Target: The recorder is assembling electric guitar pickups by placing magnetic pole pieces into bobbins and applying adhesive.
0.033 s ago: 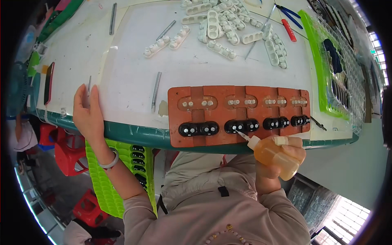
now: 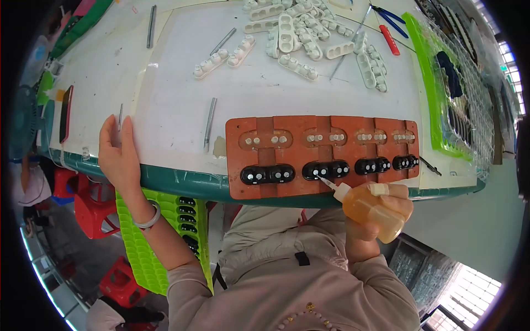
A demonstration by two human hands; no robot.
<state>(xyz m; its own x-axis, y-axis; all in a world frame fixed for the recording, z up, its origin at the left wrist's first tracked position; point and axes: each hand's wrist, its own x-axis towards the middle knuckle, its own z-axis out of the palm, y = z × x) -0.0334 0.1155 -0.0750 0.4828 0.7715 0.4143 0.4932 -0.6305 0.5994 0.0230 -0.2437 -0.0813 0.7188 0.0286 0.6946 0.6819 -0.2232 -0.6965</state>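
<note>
My right hand [image 2: 391, 205] is wrapped round a clear squeeze bottle [image 2: 369, 209] of amber liquid, tilted with its nozzle pointing up and to the left. The thin tip meets, or nearly meets, a black oblong piece with white studs [image 2: 326, 170]. That piece sits in the front row of a reddish-brown fixture block [image 2: 259, 190], second from the left among several alike. Behind that row, the block has recesses with pale pegs. My left hand [image 2: 118, 154] rests at the table's front edge, holding nothing, thumb and fingers apart. Beside its fingertips lies a thin metal rod [image 2: 121, 117].
White moulded pieces [image 2: 287, 33] are heaped at the back of the table. Metal rods [image 2: 210, 124], blue-handled pliers [image 2: 392, 21] and a red-handled tool [image 2: 390, 41] lie about. A green tray [image 2: 422, 83] stands at right; another green tray [image 2: 143, 237] with black pieces is below the table edge.
</note>
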